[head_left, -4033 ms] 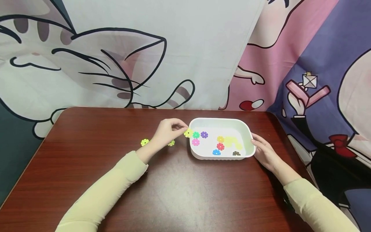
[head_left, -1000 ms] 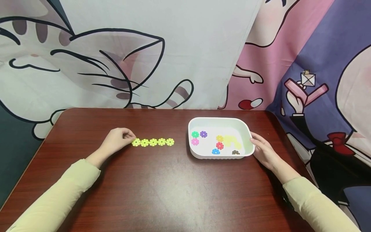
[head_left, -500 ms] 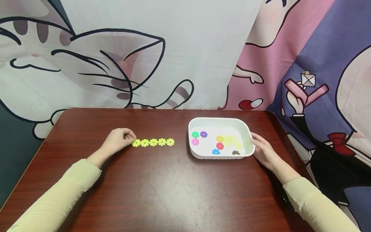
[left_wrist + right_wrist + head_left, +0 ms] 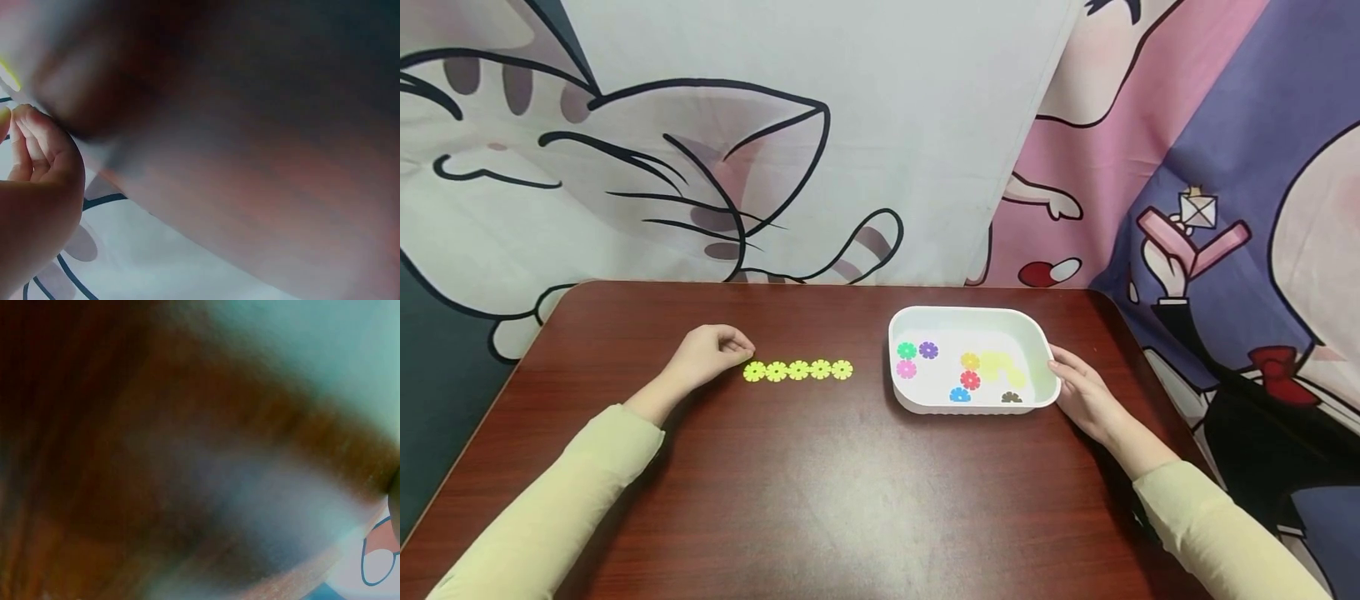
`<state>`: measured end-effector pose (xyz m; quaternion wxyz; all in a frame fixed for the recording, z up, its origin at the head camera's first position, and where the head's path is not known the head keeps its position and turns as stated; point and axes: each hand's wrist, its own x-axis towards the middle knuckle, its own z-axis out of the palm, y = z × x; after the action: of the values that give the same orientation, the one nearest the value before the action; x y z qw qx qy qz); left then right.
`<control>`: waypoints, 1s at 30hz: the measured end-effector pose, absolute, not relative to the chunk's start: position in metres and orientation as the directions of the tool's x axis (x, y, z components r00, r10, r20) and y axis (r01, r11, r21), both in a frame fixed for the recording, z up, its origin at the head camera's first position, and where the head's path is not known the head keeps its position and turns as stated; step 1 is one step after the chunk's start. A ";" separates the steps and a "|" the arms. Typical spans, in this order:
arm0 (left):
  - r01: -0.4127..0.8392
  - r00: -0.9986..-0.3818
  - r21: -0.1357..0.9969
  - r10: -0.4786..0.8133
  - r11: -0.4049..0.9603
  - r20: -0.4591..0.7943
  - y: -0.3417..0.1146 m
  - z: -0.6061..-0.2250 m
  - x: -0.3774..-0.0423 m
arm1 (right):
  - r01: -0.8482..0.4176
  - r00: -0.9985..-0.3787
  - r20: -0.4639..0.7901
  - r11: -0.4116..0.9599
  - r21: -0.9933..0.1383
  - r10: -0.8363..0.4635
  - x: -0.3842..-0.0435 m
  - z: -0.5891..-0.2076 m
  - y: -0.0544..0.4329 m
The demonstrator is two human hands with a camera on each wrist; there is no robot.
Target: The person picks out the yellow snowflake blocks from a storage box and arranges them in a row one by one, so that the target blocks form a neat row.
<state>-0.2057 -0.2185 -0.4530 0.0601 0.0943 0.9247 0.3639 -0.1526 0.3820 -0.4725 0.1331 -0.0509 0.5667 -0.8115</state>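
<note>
A row of several yellow flower-shaped discs (image 4: 798,370) lies flat on the brown table, each close beside its neighbour. My left hand (image 4: 706,357) hovers just above the row's left end, its fingers loosely bent and nothing visible between them. On the right, my right hand (image 4: 1086,392) grips the right end of the white plastic tray (image 4: 973,409). Inside the tray are a green disc (image 4: 907,350), a purple disc (image 4: 928,350), a pink disc (image 4: 906,368), a red disc (image 4: 970,380), a blue disc (image 4: 960,395) and several yellow ones (image 4: 997,365). Both wrist views are mostly blurred.
The brown table (image 4: 820,500) reaches back to a hanging cloth (image 4: 925,150) printed with a cartoon cat. A dark brown disc (image 4: 1012,397) shows partly behind the tray's front rim. Bare tabletop lies between the row and the tray.
My left hand carried a yellow disc from the tray to the row's left end, then let go and rose slightly. The right hand has stayed at the tray.
</note>
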 end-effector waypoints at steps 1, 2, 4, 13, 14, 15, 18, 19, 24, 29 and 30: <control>0.132 -0.975 0.685 0.217 0.717 -0.039 -0.217 -0.452 -0.207 | 0.155 -0.959 -0.064 -0.321 -0.934 -0.275 -0.152 -0.473 0.382; 0.131 -0.976 0.687 0.216 0.715 -0.039 -0.215 -0.451 -0.208 | 0.153 -0.959 -0.062 -0.322 -0.934 -0.276 -0.152 -0.473 0.382; 0.132 -0.976 0.692 0.215 0.710 -0.035 -0.210 -0.449 -0.211 | 0.151 -0.959 -0.058 -0.325 -0.934 -0.279 -0.152 -0.473 0.382; 0.150 -0.975 0.741 0.224 0.655 -0.001 -0.175 -0.443 -0.224 | 0.151 -0.957 -0.048 -0.349 -0.925 -0.286 -0.152 -0.474 0.382; 0.153 -0.974 0.748 0.227 0.646 0.003 -0.170 -0.442 -0.225 | 0.150 -0.957 -0.047 -0.351 -0.924 -0.285 -0.152 -0.474 0.382; 0.156 -0.973 0.755 0.231 0.637 0.006 -0.165 -0.441 -0.227 | 0.149 -0.958 -0.046 -0.350 -0.925 -0.284 -0.152 -0.474 0.382; 0.160 -0.972 0.773 0.236 0.614 0.013 -0.149 -0.436 -0.232 | 0.146 -0.957 -0.043 -0.348 -0.926 -0.286 -0.152 -0.474 0.382; 0.164 -0.971 0.779 0.240 0.606 0.017 -0.143 -0.434 -0.234 | 0.144 -0.957 -0.042 -0.345 -0.927 -0.287 -0.152 -0.474 0.382; 0.192 -0.965 0.801 0.259 0.567 0.048 -0.115 -0.424 -0.241 | 0.141 -0.955 -0.032 -0.354 -0.925 -0.295 -0.152 -0.474 0.382; 0.219 -0.955 0.818 0.288 0.532 0.069 -0.087 -0.416 -0.245 | 0.143 -0.955 -0.031 -0.364 -0.920 -0.296 -0.152 -0.474 0.383; 0.221 -0.954 0.822 0.293 0.525 0.069 -0.082 -0.415 -0.246 | 0.144 -0.954 -0.032 -0.367 -0.919 -0.297 -0.152 -0.474 0.383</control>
<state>-0.2459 -0.0816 -0.4147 0.0390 0.1473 0.8725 0.4643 -0.1522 0.3825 -0.4745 0.1339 -0.0696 0.5465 -0.8238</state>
